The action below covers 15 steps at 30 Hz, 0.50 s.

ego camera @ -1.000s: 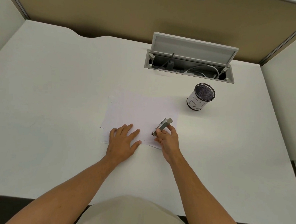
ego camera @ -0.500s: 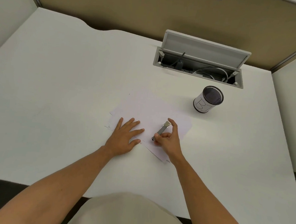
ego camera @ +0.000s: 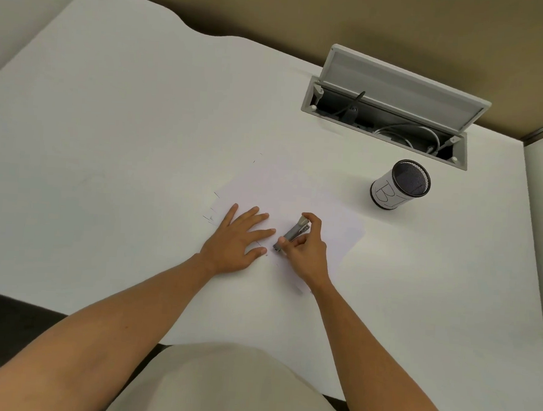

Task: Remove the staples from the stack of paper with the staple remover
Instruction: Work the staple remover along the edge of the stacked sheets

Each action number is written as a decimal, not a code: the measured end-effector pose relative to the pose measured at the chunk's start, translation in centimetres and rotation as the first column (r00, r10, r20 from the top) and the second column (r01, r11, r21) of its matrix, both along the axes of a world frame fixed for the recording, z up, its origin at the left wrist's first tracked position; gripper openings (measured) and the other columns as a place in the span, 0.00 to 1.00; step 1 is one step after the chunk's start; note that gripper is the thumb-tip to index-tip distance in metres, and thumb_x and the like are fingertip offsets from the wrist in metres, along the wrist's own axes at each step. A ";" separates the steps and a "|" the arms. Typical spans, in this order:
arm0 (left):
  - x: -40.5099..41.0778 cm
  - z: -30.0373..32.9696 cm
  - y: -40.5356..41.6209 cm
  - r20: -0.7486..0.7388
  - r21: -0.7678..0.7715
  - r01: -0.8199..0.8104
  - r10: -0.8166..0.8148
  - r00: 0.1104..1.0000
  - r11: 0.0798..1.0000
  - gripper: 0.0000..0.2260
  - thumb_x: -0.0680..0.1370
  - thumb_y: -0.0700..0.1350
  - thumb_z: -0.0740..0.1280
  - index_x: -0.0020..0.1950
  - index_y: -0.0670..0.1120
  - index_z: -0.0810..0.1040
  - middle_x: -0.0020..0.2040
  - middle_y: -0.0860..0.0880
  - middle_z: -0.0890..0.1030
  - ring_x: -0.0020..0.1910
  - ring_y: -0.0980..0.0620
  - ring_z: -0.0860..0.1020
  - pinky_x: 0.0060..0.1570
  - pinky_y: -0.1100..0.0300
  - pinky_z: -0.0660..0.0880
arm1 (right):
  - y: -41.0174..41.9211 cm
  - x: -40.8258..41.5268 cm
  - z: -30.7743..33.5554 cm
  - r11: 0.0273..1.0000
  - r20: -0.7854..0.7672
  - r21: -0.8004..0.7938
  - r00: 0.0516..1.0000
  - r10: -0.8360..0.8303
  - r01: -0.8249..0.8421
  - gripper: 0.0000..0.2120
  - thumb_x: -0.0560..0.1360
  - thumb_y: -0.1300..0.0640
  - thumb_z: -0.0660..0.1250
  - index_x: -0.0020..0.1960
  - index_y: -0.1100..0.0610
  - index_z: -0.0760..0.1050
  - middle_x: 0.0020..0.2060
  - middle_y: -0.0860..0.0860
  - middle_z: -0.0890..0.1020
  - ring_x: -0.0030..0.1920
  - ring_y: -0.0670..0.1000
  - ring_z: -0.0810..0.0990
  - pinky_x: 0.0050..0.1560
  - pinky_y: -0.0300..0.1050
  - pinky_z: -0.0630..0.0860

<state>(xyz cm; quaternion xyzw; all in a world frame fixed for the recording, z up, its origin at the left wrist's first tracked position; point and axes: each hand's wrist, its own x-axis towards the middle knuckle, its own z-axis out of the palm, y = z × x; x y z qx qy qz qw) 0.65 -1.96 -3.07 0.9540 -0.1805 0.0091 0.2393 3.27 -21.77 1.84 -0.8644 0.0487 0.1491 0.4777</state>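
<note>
**Two hands on a stack of paper, one working the staple remover**

One white desk (ego camera: 110, 116) fills the view, backed by a tan partition wall (ego camera: 275, 11). At the far right of the desk a cable tray (ego camera: 383, 126) sits with its lid (ego camera: 404, 86) propped up and cords showing inside; just in front of it stands a mesh pen cup (ego camera: 398, 186) wrapped in a white label.

The stack of paper (ego camera: 296, 200) lies flat near the middle of the desk, turned at an angle, with a few small dark marks along its left edge. Both hands are over its near part.

The left hand (ego camera: 239, 238) lies flat on the paper, fingers straight and spread, palm down. Just to its right, the staple remover (ego camera: 292, 233) rests tilted, its lower tip touching the sheet close to the left hand's fingertips. The right hand (ego camera: 306, 245) has its fingers curled round the tool, the index finger hooked over its upper end. Whether a staple sits under the tip is too small to tell.
</note>
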 end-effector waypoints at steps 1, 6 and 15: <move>-0.1 0.0 0.0 0.002 -0.001 -0.004 0.004 1.000 1.000 0.21 0.80 0.56 0.63 0.72 0.54 0.71 0.77 0.50 0.64 0.78 0.50 0.56 0.76 0.41 0.45 | 0.1 0.0 -0.1 1.000 0.010 0.005 1.000 0.001 -0.001 0.28 0.72 0.55 0.72 0.63 0.40 0.60 0.31 0.52 0.76 0.32 0.44 0.74 0.33 0.32 0.71; -0.2 0.0 -0.1 0.022 0.000 -0.016 0.016 1.000 1.000 0.21 0.79 0.56 0.63 0.72 0.54 0.72 0.76 0.50 0.65 0.78 0.50 0.57 0.75 0.41 0.46 | 0.1 -0.2 -0.3 1.000 0.035 0.025 0.999 0.004 -0.005 0.24 0.75 0.58 0.69 0.64 0.45 0.61 0.34 0.53 0.77 0.35 0.47 0.76 0.35 0.29 0.72; -0.2 -0.1 -0.3 0.050 -0.030 -0.038 0.039 0.998 0.999 0.20 0.79 0.56 0.64 0.70 0.54 0.75 0.75 0.49 0.67 0.77 0.49 0.60 0.75 0.39 0.49 | 0.7 -0.8 -0.1 0.999 0.068 0.036 0.997 -0.036 0.033 0.25 0.74 0.58 0.70 0.67 0.49 0.63 0.43 0.50 0.77 0.43 0.51 0.78 0.44 0.39 0.72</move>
